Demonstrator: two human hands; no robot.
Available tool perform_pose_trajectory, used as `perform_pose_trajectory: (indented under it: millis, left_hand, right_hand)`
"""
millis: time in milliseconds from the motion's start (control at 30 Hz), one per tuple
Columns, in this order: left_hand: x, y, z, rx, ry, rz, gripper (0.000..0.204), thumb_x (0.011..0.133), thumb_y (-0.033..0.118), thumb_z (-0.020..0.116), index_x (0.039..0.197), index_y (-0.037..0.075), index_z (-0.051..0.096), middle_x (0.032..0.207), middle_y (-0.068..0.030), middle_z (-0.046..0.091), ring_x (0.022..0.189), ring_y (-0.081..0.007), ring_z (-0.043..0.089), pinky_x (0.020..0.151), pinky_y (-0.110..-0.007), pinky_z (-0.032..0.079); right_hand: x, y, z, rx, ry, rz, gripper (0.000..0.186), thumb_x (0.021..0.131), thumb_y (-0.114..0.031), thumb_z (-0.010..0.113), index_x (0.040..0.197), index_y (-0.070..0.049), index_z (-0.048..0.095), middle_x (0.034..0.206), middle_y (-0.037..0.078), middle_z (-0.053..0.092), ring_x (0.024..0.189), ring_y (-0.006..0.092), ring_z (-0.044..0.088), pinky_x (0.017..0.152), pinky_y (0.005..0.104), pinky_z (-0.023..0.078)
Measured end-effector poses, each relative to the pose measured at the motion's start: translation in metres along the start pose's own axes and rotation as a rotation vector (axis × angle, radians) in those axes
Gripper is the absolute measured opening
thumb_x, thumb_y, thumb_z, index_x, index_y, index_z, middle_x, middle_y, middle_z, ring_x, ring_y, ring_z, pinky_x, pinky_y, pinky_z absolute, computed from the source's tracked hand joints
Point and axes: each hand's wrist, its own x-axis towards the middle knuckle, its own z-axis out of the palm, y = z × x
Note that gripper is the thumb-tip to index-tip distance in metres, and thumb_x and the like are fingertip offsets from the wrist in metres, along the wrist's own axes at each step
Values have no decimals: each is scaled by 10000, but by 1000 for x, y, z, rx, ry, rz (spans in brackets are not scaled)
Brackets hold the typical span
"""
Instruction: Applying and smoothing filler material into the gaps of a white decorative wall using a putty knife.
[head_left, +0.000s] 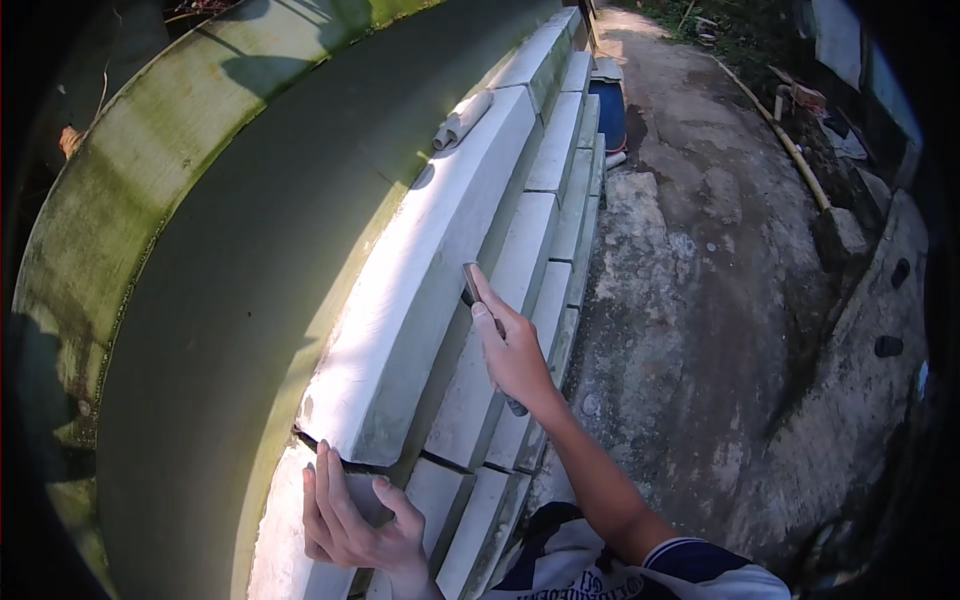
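Observation:
My right hand (515, 355) is closed round the dark handle of a slim hand tool (470, 285) with a narrow, flat metal blade, perhaps a scraper or a file. Its tip meets the side face of a long white block (425, 260) with bevelled edges. My left hand (350, 520) lies with fingers stretched and thumb apart on the neighbouring white block (275, 530), beside the dark gap between the two. A smooth grey patch shows between thumb and fingers; I cannot tell whether it is a separate piece. Farther up, a rolled grey cloth-like bundle (462, 120) rests on the long block.
More white bars (520, 235) lie stacked in stepped rows to the right. On the left curves a mossy green rim (130, 190) around a dark green basin (250, 250). A blue barrel (610, 110) stands at the far end. Along the concrete path (690, 300) lies a pole (780, 135).

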Motion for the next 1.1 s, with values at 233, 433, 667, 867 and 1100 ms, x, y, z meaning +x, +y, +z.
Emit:
perform_pose_trajectory:
  millis: [233, 433, 667, 867, 1100]
  left_hand:
    - [-6, -2, 1, 21, 13, -12, 416, 937, 347, 530, 1235, 111, 697, 1216, 21, 737, 1159, -233, 650, 967, -319, 339]
    - [-6, -2, -4, 23, -27, -16, 430, 946, 359, 521, 1242, 101, 696, 1233, 11, 729, 1172, -249, 642, 976, -344, 347]
    - [-3, 5, -6, -7, 2, -16, 424, 936, 344, 541, 1278, 138, 683, 1258, 37, 716, 1204, -219, 624, 974, -342, 346]
    - [-11, -4, -2, -64, -4, -17, 448, 900, 307, 590, 1317, 156, 656, 1311, 47, 685, 1249, -196, 597, 990, -335, 338]
    - [-13, 1, -7, -153, 13, -79, 479, 840, 218, 657, 1315, 154, 651, 1352, 52, 656, 1283, -182, 570, 1055, -337, 326]
  right_hand:
    - [-51, -12, 9, 137, -150, 153, 512, 1097, -232, 424, 1598, -203, 326, 557, -41, 414, 385, 59, 391, 386, 264, 382]
    - [-49, -15, 12, 163, -157, 161, 517, 1094, -244, 429, 1600, -249, 321, 562, -34, 413, 383, 62, 385, 382, 274, 386]
    - [24, 42, -42, 261, 152, 288, 556, 1091, -336, 430, 1600, -158, 296, 568, -22, 424, 388, 97, 424, 354, 289, 406]
    - [-25, 149, -142, 28, -38, 577, 548, 1069, -345, 465, 1580, -177, 356, 572, 12, 467, 384, 136, 466, 345, 314, 420]
    - [-326, 245, -270, -217, -136, 1141, 657, 992, -288, 626, 1576, -142, 363, 664, 15, 536, 453, 123, 494, 415, 304, 436]
